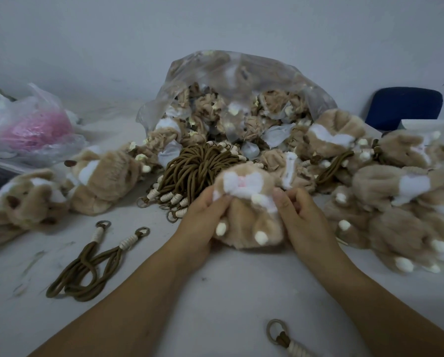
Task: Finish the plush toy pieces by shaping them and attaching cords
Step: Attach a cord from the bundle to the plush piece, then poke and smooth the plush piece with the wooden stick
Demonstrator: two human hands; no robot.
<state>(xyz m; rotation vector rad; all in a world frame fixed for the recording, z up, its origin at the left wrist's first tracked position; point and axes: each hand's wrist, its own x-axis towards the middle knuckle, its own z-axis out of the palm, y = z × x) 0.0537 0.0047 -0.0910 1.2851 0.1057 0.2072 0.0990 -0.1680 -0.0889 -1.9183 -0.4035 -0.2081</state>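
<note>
A tan plush piece (246, 220) with a white and pink face patch and small cream paws lies on the white table (215, 292) in front of me. My left hand (202, 222) grips its left side, fingers curled into the fur. My right hand (300, 217) pinches its right edge by the white patch. Behind it sits a bundle of brown cords (192, 171) with cream-wrapped ends and rings. A loose brown cord (92, 261) lies to the left, and another cord's ring end (280, 333) shows at the bottom.
A clear plastic bag (231, 99) of unshaped tan pieces stands behind the cords. Shaped plush pieces pile up at the right (396, 202) and left (61, 186). A bag with pink contents (32, 127) sits far left. A blue chair back (404, 106) is at the right.
</note>
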